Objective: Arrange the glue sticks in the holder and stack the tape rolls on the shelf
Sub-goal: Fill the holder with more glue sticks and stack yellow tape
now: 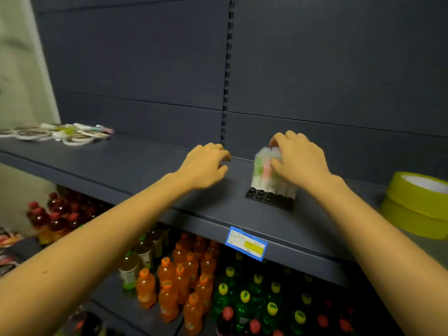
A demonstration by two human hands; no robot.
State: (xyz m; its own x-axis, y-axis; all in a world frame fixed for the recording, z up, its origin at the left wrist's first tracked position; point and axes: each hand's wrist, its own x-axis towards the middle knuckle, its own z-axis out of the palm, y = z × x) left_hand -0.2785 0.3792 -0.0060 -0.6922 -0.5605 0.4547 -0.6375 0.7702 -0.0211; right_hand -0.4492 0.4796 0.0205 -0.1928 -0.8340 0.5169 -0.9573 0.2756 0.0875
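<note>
On shelf (135, 170): right hand (299, 160) around glue sticks (263, 169) (left hand (206, 164) loosely curled, empty).

Dark slate-blue shelf (145, 163). Black holder (270, 199) w/ translucent green, pink, white glue sticks (263, 169). Yellow-green tape rolls (418, 204) at 3 o'clock. Blue/yellow price tag (246, 243). Orange, green, red bottles (184, 282) at 6.

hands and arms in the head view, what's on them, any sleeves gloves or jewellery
Both forearms are bare as far as the frame shows, with no sleeves in view. The left hand and right hand wear no gloves, and no rings, watch or bracelet can be seen. The left forearm has a small dark mark.
</note>
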